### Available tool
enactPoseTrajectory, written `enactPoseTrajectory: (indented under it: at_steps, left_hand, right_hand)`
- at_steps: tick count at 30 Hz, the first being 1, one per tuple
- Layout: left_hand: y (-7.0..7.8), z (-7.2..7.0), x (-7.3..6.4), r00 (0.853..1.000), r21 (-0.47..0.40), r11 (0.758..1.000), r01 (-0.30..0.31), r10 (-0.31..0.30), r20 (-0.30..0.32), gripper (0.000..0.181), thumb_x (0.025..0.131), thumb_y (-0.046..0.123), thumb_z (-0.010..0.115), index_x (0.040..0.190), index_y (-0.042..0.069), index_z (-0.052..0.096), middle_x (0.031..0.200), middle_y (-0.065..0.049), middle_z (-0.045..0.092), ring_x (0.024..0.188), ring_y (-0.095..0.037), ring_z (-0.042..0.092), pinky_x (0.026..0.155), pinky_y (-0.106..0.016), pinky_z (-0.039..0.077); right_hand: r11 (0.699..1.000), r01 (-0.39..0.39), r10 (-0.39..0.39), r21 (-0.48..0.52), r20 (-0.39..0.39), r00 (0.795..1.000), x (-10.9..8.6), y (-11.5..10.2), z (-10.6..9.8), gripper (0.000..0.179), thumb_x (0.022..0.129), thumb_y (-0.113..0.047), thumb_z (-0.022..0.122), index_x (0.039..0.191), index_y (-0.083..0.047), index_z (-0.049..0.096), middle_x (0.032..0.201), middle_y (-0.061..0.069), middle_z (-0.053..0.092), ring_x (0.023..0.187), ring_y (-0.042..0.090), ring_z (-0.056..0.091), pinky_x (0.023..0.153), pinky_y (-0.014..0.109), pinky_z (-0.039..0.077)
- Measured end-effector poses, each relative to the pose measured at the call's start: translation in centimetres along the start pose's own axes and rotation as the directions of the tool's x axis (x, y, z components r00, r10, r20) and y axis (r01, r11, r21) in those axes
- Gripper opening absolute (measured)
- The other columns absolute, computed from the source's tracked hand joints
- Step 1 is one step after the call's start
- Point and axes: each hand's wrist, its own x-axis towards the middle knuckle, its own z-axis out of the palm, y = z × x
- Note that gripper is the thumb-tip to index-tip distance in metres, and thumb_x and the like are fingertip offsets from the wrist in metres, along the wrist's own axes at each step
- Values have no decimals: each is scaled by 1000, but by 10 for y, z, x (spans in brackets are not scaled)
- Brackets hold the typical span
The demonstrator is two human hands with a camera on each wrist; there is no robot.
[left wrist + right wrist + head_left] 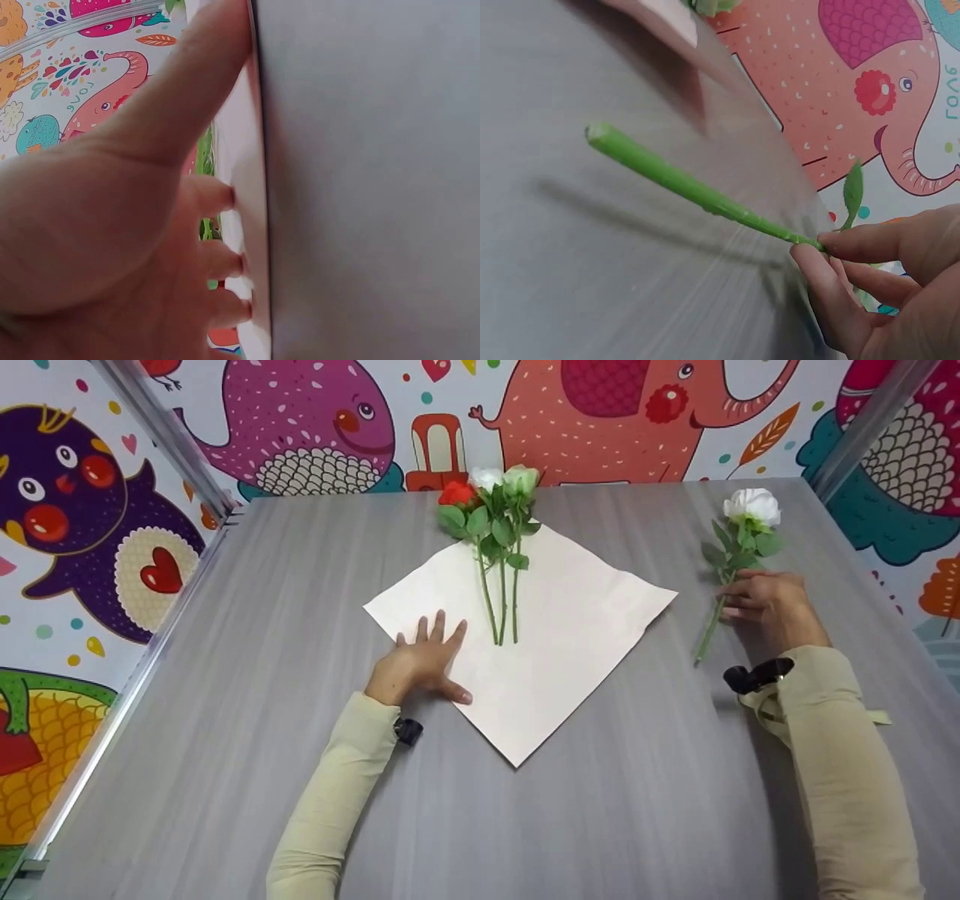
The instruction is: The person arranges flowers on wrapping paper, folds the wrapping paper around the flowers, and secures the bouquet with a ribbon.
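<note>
Head cam: left hand (421, 664) splayed wide at the edge of white paper (555, 682) with three flowers (501, 531) on top; off to the right, a white rose (752, 510) pinched by the stem in right hand (776, 601). Right wrist cam: sideways LOVE lettering (951, 92) on wall print (840, 105).

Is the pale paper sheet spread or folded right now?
Spread. The paper sheet has its left, right and near corners pointing outward on the table, and nothing folded over the three flowers lying partly on it.
</note>
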Motion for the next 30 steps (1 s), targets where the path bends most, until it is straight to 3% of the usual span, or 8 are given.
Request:
enactPoseTrajectory:
  at_steps: [4,11,16,24,30]
  left_hand:
    - [0,0,-1,1000,5,1000,1,-1,9,124,79,53,80,162,14,-3,165,-26,-17,152,-50,-13,115,-77,6]
    - [0,-3,-1,1000,-2,1000,2,-2,30,123,80,53,79,162,14,-5,164,-26,-20,152,-50,-15,114,-78,5]
    - [0,-3,-1,1000,4,1000,1,-1,25,124,80,54,79,162,14,-5,164,-26,-19,152,-50,-15,114,-77,6]
    - [1,-2,-2,1000,11,1000,3,-3,18,124,79,54,80,162,14,-4,164,-26,-19,152,-50,-14,115,-77,6]
    - [1,-1,-1,1000,11,1000,6,-6,16,124,79,54,80,162,14,-4,165,-26,-18,152,-50,-14,115,-77,6]
  right_hand:
    - [998,66,-66,0,47,997,-4,-1,4,43,95,-6,64,134,-18,51,78,-8,62,71,6,67,73,23,60]
    - [988,146,-150,42,159,976,-12,-8,14,71,95,-5,64,158,-12,32,82,-11,62,75,4,69,74,23,60]
    - [989,130,-141,72,169,975,-17,-15,23,76,91,-7,70,157,-14,34,94,-9,60,78,4,70,75,25,60]
    - [988,120,-136,102,171,976,-23,-22,40,76,88,-11,76,154,-18,40,87,-9,67,86,9,71,75,27,61]
    - [981,159,-177,109,187,966,-28,-22,58,75,88,-11,76,154,-18,41,110,-5,60,100,11,65,76,26,61]
